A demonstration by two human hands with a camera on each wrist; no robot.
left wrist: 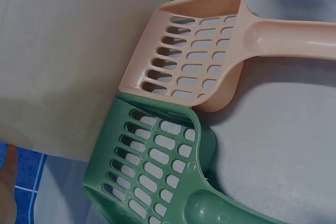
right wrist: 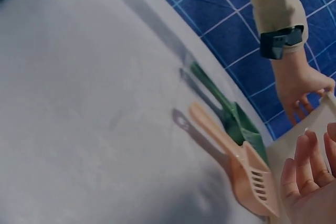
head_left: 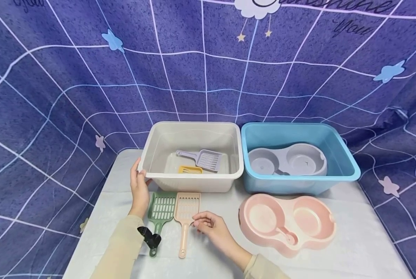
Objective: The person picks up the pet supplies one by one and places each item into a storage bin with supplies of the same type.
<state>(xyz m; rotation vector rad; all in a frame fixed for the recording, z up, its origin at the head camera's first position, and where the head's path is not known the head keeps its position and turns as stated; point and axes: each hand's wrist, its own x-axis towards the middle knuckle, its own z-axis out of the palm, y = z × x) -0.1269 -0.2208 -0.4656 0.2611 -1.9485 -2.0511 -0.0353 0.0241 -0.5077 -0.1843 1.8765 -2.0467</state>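
Likely for steadiness, the left hand [head_left: 140, 193] grips the rectangular off-white plastic tub [head_left: 194, 183], while the right hand [head_left: 213, 229], fingers loose and seemingly empty, hovers beside the slotted peach plastic scoop [head_left: 185, 223].

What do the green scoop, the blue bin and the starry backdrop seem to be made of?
Green scoop: likely molded plastic, slightly glossy, with small highlights on its smooth surface. Blue bin: probably plastic, semi-gloss, with a soft sheen and rounded corners. Starry backdrop: apparently matte printed fabric, softly creased; fibre unclear.

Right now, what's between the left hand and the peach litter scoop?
Head view: the green litter scoop lies between the left hand and peach litter scoop.
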